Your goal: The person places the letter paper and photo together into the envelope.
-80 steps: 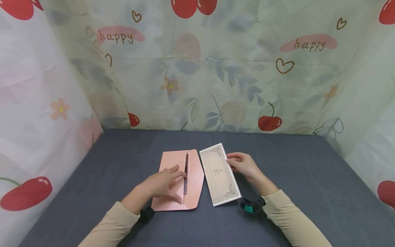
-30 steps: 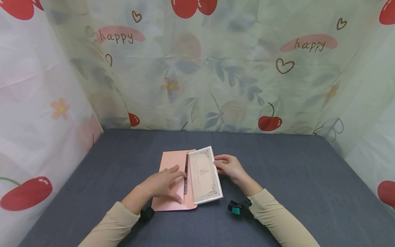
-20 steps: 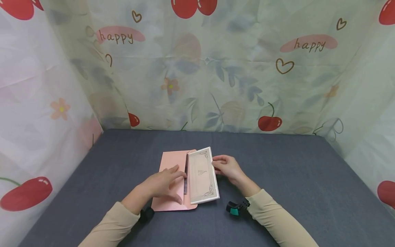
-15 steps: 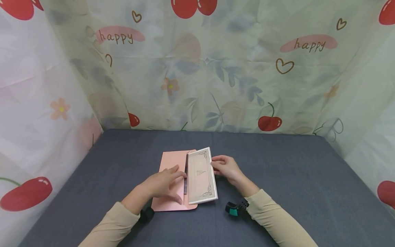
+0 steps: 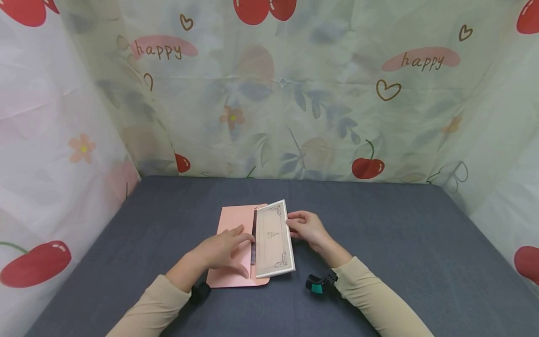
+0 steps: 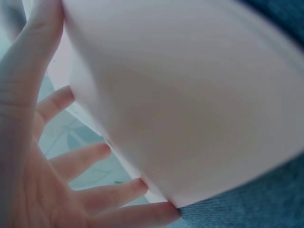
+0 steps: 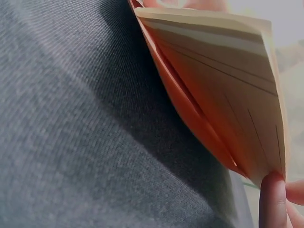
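A pink envelope (image 5: 236, 216) lies on the table with its flap towards the right and a dark strip showing along its pocket opening. My left hand (image 5: 221, 248) rests on it with fingers spread; in the left wrist view, nearly straight fingertips touch the edge of the envelope (image 6: 185, 104). A cream card (image 5: 269, 248) with ornate corner scrolls and a white border stands tilted over the flap, its left edge along the opening. My right hand (image 5: 310, 230) pinches the card's right edge. The right wrist view shows the card's lined underside (image 7: 228, 66) raised above the orange-looking flap (image 7: 183, 107).
A dark grey cloth covers the table (image 5: 379, 220). Printed curtains (image 5: 286, 103) with cherries and hearts stand around its back and sides. A black strap with a teal piece (image 5: 317, 286) sits by the right wrist.
My right hand has brought the card leftward from beside the envelope to over its flap, moving only slightly in the last half second. The left hand stays in place.
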